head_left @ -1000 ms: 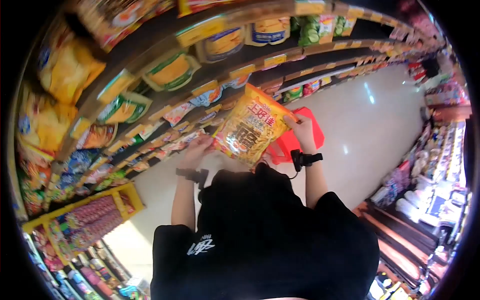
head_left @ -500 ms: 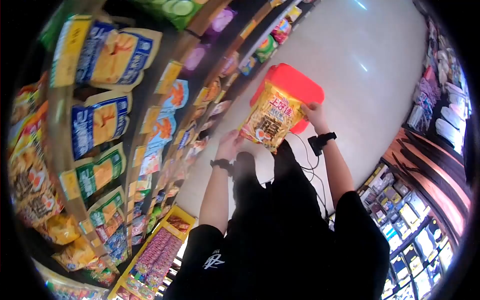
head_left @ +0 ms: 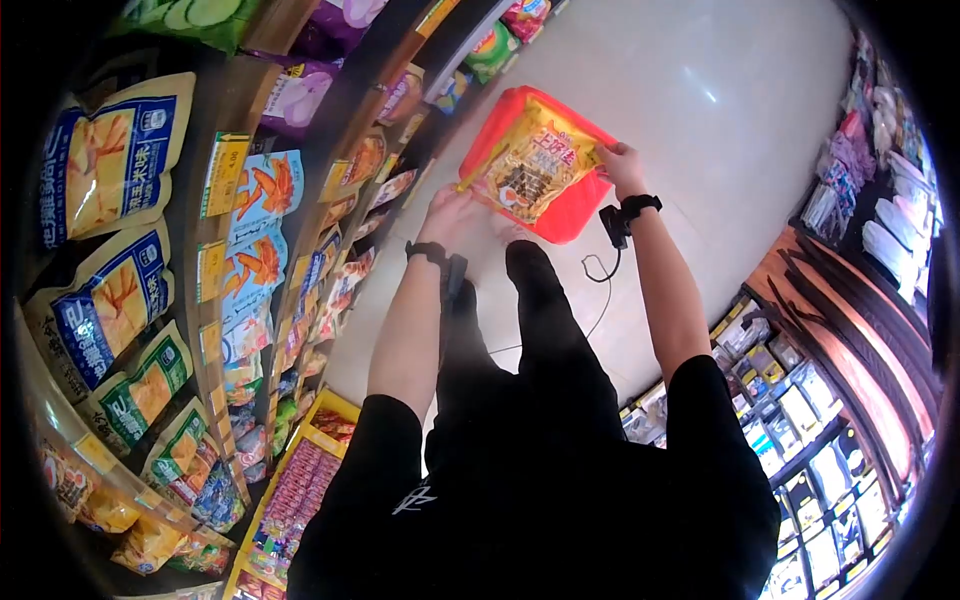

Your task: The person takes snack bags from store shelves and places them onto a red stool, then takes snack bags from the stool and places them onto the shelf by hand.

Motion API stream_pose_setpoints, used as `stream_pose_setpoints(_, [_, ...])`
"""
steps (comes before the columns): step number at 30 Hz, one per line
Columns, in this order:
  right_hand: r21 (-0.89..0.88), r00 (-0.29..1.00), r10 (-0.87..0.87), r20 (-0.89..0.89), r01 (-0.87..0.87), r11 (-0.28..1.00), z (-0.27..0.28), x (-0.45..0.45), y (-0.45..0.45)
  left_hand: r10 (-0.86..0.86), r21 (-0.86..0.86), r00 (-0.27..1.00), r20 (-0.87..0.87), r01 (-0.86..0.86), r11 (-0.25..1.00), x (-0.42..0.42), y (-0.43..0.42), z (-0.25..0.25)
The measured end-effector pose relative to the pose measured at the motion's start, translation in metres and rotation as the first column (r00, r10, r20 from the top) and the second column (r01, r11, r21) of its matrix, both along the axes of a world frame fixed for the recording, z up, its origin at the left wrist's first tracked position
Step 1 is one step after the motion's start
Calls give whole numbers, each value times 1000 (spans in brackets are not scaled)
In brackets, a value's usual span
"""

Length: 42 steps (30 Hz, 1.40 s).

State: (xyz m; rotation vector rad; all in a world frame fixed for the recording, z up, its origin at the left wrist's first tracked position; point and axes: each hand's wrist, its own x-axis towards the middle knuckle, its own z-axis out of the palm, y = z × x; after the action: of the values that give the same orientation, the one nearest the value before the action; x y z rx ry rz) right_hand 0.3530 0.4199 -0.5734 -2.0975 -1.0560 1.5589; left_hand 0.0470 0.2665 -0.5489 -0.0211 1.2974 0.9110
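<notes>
A yellow snack bag (head_left: 540,160) with red lettering is stretched between my two hands, over a red basket (head_left: 492,130) low near the floor. My left hand (head_left: 452,212) grips the bag's lower left corner, its fingers partly blurred. At the upper right corner, my right hand (head_left: 625,170) pinches the bag's edge between thumb and fingers. The bag covers much of the basket's inside. Both wrists wear black bands with small devices.
Shelves of snack packets (head_left: 110,160) run along the left side. A yellow display bin (head_left: 325,405) stands at the lower left. Hanging goods (head_left: 830,480) and a wooden-looking panel (head_left: 840,340) are on the right. A cable lies on the pale floor (head_left: 720,130).
The view has turned and shifted along the aisle. Both hands have carried the bag outward from my body, and it now lies over the basket, which was partly behind it before.
</notes>
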Motion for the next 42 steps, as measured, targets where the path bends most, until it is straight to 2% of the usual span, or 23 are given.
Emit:
stream_pose_setpoints(2, [-22,1000,-2,5,2,1000,-8,-1,3,1,-28,998,-57,-3,1000,9,7,-3])
stream_pose_setpoints(7, [-66,966,-116,-231,103,992,-19,4,-7,101,26,985,-139,-99,995,25,4,-1])
stream_pose_setpoints(9, [-67,959,-86,-269,70,995,-12,4,-6,36,60,995,-90,-31,998,22,-2,3])
stream_pose_setpoints(12, [82,971,-97,-216,118,990,-7,4,-22,-82,55,995,-60,85,995,16,-15,26])
stream_pose_setpoints(13, [58,953,-170,-251,191,980,0,7,-26,-100,91,986,-133,113,989,13,-32,23])
stream_pose_setpoints(14, [23,917,-227,-326,248,968,5,14,-28,-181,7,967,-181,185,983,7,-44,20])
stream_pose_setpoints(16, [17,878,-273,-394,304,952,34,19,-40,-355,65,798,-487,439,896,-9,-88,-1])
stream_pose_setpoints(17, [-18,845,-340,-414,366,931,36,19,-45,-376,90,803,-463,464,881,-17,-97,22])
stream_pose_setpoints(19, [-10,832,-339,-439,373,928,59,11,-61,-323,65,724,-609,452,890,-27,-121,63])
stream_pose_setpoints(20, [16,855,-252,-453,290,957,74,4,-68,-251,52,781,-572,340,939,-34,-131,86])
stream_pose_setpoints(21, [61,840,-184,-511,249,967,72,-5,-77,-278,-48,730,-625,320,946,-46,-142,104])
stream_pose_setpoints(22, [145,819,-44,-572,154,977,91,-24,-87,-94,116,636,-766,280,953,-56,-161,110])
stream_pose_setpoints(24, [137,787,173,-592,-114,984,141,-60,-98,138,228,621,-771,67,971,-73,-191,146])
stream_pose_setpoints(26, [250,723,335,-604,-228,941,162,-96,-105,259,288,514,-818,-25,957,-96,-221,177])
stream_pose_setpoints(27, [329,724,457,-518,-324,887,175,-111,-104,309,319,472,-826,-60,946,-101,-237,190])
stream_pose_setpoints(29, [489,617,615,-490,-389,780,185,-144,-96,205,168,254,-945,-158,973,-104,-250,237])
stream_pose_setpoints(31, [547,553,712,-433,-467,695,232,-173,-93,363,317,205,-909,-227,921,-105,-255,297])
stream_pose_setpoints(34, [661,413,824,-389,-498,562,258,-214,-90,380,392,-165,-910,-45,919,-131,-286,328])
stream_pose_setpoints(36, [683,334,865,-373,-532,500,295,-234,-97,691,626,94,-717,-349,697,-117,-284,394])
stream_pose_setpoints(37, [712,308,893,-329,-540,449,312,-243,-102,680,653,-34,-733,-315,689,-125,-292,401])
stream_pose_setpoints(38, [736,291,914,-282,-546,401,329,-250,-106,613,573,-29,-790,-391,720,-130,-298,408])
stream_pose_setpoints(41, [778,269,897,-349,-451,438,380,-271,-112,626,623,-100,-773,-303,721,-141,-304,439])
stream_pose_setpoints(42, [843,265,926,-269,-399,360,413,-278,-115,587,599,-134,-798,-278,751,-145,-302,452])
